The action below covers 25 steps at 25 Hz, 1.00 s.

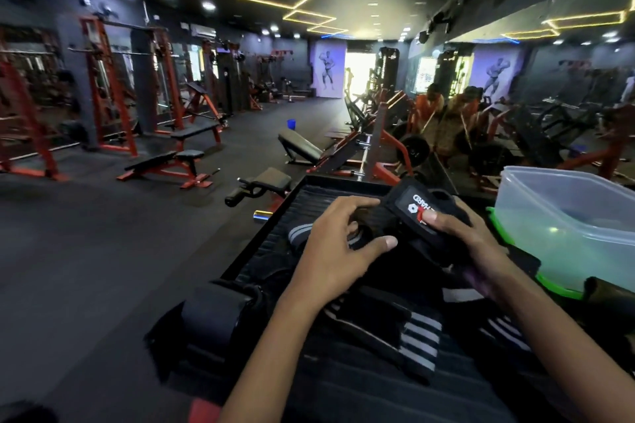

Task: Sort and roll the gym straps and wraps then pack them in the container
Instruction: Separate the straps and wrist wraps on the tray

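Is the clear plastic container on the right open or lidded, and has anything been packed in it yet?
Open and apparently empty. The container shows no lid on top, and nothing shows through its translucent walls.

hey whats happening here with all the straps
A person in a gym is working on a black wrap with a white logo patch, gripping it with both the left hand and the right hand above a black ribbed surface. More black wraps with grey stripes lie loose below the hands. The clear plastic container stands to the right and looks empty, so nothing seems packed yet.
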Each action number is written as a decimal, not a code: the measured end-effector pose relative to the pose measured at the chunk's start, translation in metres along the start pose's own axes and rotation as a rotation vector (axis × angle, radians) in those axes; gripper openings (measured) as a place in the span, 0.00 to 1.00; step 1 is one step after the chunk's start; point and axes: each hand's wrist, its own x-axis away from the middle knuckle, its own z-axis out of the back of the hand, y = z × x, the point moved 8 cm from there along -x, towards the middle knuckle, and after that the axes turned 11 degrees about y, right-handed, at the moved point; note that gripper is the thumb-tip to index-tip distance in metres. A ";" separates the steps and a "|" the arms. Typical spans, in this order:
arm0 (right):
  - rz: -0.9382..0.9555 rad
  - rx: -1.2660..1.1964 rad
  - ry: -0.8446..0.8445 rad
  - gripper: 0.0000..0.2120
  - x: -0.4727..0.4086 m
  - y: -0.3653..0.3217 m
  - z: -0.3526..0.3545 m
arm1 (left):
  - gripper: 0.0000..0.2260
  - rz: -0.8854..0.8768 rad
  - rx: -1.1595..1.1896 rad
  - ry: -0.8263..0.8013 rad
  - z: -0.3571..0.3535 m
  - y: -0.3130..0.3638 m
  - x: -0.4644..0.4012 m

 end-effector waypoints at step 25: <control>0.436 0.691 -0.386 0.38 0.111 0.047 -0.145 | 0.21 -0.187 -0.769 0.057 0.160 -0.035 0.099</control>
